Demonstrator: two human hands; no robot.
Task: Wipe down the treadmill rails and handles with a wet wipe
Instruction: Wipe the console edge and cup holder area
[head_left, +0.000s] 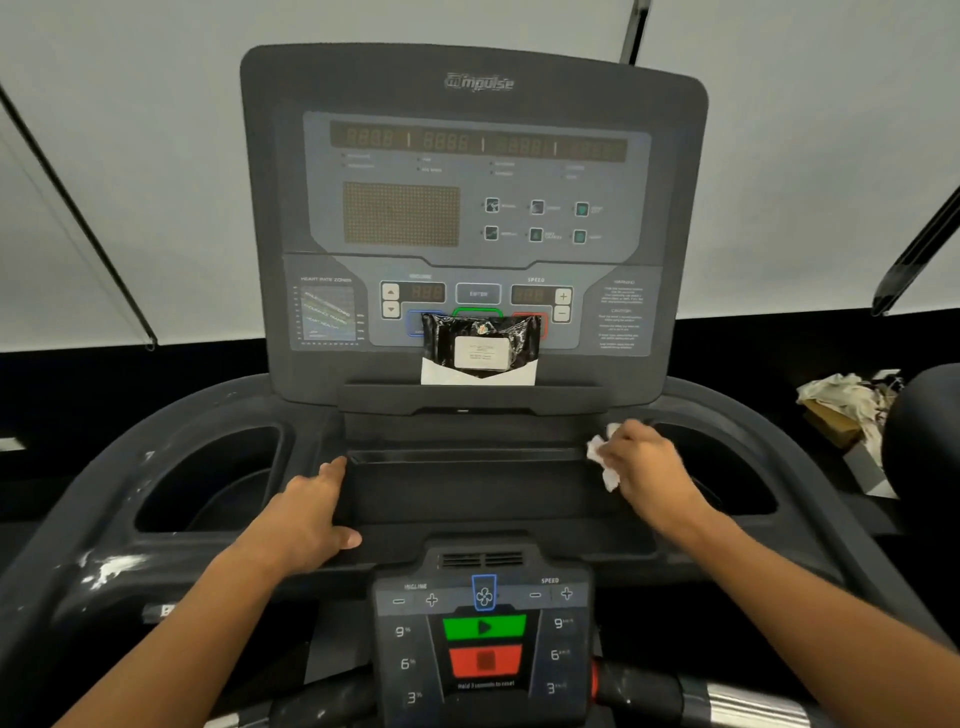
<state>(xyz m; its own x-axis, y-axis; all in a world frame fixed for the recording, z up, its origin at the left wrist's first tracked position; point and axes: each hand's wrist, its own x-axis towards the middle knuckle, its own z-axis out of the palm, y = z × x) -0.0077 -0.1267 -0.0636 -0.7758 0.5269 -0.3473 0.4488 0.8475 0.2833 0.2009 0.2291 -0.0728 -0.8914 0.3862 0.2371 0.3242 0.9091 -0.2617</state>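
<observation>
While the right hand (641, 460) clutches the crumpled wet wipe (602, 457) at the right end of the console tray (467, 488), the tray's long axis runs leftward from it toward the left hand (311, 514). That hand lies flat, fingers straight, on the tray's left edge. The wipe pack (480, 345) leans above the tray. The right handle (748, 699), below the tray, looks nearer the right hand.

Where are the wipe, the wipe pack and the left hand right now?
wipe (602, 457): head view, on the crumpled white part showing left of the right hand's fingers.
wipe pack (480, 345): head view, on its white label, pack leaning on the console ledge.
left hand (306, 512): head view, on the back of the hand.
</observation>
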